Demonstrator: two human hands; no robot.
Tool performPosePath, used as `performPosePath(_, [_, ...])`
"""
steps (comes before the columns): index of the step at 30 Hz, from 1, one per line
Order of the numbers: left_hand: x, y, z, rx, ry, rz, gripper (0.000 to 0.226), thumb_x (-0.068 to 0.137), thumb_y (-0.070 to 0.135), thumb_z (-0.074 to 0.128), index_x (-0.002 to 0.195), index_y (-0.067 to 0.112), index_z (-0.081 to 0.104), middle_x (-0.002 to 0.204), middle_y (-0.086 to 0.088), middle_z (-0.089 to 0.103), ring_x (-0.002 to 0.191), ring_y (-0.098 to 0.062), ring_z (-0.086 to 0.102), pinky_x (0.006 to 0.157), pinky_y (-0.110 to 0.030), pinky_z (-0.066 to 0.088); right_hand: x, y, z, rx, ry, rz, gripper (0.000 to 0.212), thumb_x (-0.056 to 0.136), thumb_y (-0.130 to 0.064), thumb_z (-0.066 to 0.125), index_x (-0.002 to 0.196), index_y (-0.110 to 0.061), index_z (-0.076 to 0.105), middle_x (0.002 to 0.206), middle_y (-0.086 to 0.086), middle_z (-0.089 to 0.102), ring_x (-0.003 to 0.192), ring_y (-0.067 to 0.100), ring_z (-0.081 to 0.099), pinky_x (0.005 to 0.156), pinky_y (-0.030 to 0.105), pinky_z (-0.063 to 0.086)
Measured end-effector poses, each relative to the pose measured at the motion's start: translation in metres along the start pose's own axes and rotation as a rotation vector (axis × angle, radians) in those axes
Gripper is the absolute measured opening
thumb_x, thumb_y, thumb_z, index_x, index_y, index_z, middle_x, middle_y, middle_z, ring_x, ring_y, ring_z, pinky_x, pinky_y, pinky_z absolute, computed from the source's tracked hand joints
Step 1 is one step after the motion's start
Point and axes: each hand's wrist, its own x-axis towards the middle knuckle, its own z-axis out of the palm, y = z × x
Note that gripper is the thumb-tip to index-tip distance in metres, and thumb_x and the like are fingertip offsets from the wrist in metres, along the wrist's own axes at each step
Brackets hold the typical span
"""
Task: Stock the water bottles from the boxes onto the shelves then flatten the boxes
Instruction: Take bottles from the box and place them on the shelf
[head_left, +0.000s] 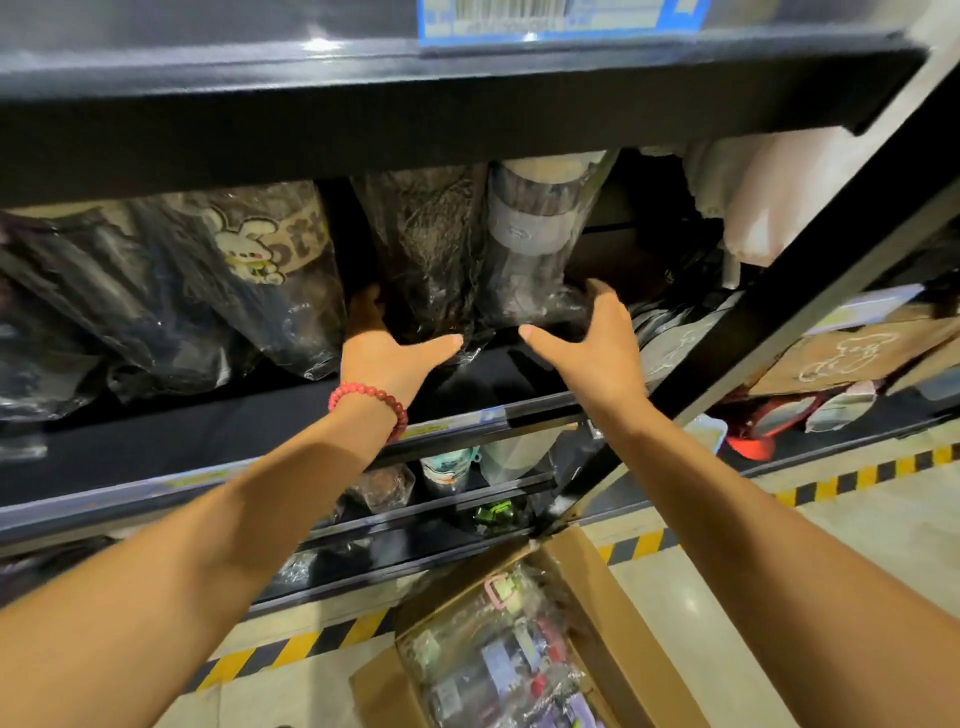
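The black metal shelving unit (467, 104) fills most of the view, its tiers running from upper left down to the right. On the black shelf board (208, 431) just below both hands stands a row of plastic-wrapped water bottles. The dark bottles in crinkled clear plastic bags (171, 291) lie to the left of the left hand's fingers, one showing a cream label with a white rabbit. Down near the forearms, on the pale floor (857, 525) with its yellow-and-black striped tape, sits an open brown cardboard box (613, 613) holding more bagged bottles.

Between the two hands stand a dark bagged bottle (426, 249) and a grey-and-cream bagged bottle with a pale band (530, 228), upright and touching each other. The left hand (384, 348), with a red bead bracelet (374, 397) at the wrist, curls its fingers behind the dark bottle, thumb stretched across the front. The right hand (592, 332) has its fingers bent round the grey bottle's base, thumb pointing inward.
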Motion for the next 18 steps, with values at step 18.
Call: performPosePath(18, [-0.128, -0.156, 0.036, 0.396, -0.923, 0.194, 0.057, 0.079, 0.013, 0.074, 0.129, 0.008, 0.047, 0.129, -0.005, 0.051, 0.121, -0.017, 0.047, 0.095, -0.028, 0.041, -0.290, 0.130, 0.040, 0.133, 0.134, 0.693, 0.014, 0.088, -0.014, 0.061, 0.091, 0.000, 0.059, 0.089, 0.020, 0.065, 0.083, 0.031, 0.059, 0.077, 0.041, 0.046])
